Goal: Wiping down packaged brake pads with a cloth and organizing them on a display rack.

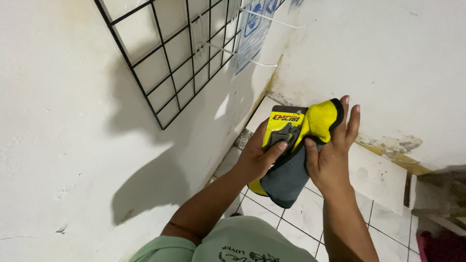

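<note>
**Wiping a packaged tool in the corner**

My left hand point(255, 157) pinches a yellow blister pack point(280, 133), thumb across its front. My right hand point(330, 155) is closed on a yellow-and-grey cloth point(318, 121), pressed against the pack's upper edge. My thumb hold looks light; a hard push could knock the pack onto the tiled floor point(301, 213) below.

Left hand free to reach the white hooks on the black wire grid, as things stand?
Probably not: the left hand holds a yellow carded package, with the right hand pressing a yellow-and-grey cloth on it. The hooks on the grid themselves look unobstructed.
</note>
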